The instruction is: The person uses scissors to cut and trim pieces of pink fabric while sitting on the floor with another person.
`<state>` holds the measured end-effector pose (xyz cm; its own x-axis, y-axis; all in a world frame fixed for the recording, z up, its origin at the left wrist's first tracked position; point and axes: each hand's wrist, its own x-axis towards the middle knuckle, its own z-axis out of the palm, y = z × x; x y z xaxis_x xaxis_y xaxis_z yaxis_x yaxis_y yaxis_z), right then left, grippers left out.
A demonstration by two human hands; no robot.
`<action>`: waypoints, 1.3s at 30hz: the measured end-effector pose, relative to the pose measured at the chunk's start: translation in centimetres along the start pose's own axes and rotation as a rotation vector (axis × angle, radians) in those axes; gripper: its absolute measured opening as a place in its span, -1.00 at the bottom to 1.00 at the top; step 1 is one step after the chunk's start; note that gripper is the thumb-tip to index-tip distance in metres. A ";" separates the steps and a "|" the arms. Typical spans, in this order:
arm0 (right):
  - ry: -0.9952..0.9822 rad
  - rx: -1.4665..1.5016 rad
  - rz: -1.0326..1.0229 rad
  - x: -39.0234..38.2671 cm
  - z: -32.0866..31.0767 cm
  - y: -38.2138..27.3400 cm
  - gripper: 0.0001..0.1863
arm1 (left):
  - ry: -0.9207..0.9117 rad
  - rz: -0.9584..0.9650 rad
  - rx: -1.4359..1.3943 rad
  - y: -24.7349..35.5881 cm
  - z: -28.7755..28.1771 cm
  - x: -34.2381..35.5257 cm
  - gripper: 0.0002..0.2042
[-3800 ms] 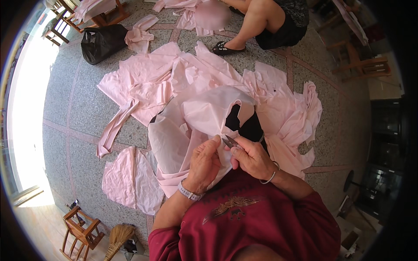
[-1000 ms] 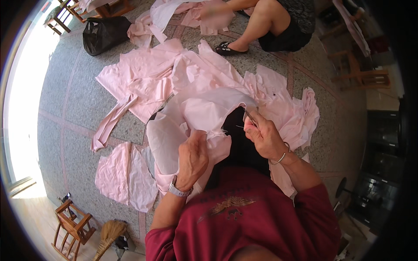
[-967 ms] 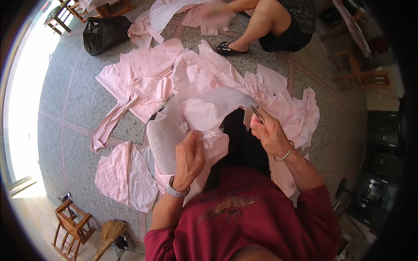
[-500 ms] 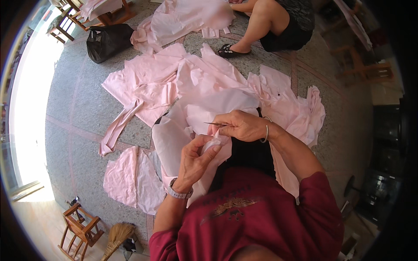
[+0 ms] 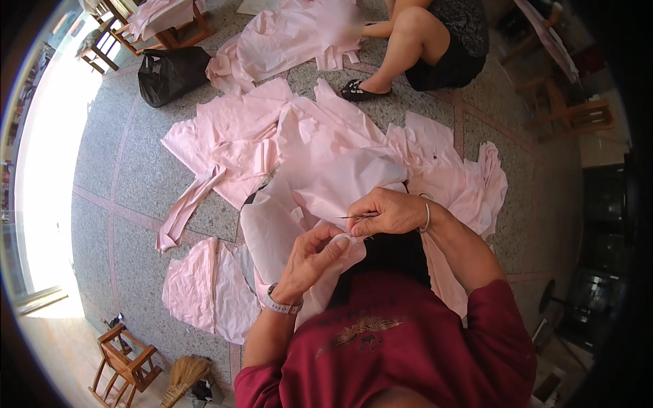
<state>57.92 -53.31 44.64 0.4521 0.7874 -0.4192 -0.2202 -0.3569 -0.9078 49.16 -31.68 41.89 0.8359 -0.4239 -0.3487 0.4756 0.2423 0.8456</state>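
- The pink cloth (image 5: 262, 228) lies over the person's black trousers (image 5: 393, 258), and its edge is raised between both hands.
- The left hand (image 5: 307, 262) is almost closed, with thumb and forefinger pinching this edge.
- The right hand (image 5: 388, 211) is curled around small scissors (image 5: 366, 215); whether its fingertips also hold a thread, I cannot tell.
- The blade points leftward, near the left fingers, so a slip could prick them, or nick the cloth if it is pulled suddenly.
- A black plastic bag (image 5: 173, 73) rests on the floor (image 5: 153, 153); its contents are not visible.
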 end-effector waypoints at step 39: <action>0.403 -0.379 -0.634 1.2 1.1 -4.6 -0.89 | -0.033 0.107 0.516 0.6 2.5 1.0 -0.81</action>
<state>58.47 -50.15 48.38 0.6825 0.6814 0.2645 0.4523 -0.1093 -0.8852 49.59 -34.14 43.04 0.8596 -0.4494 -0.2432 0.1842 -0.1715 0.9678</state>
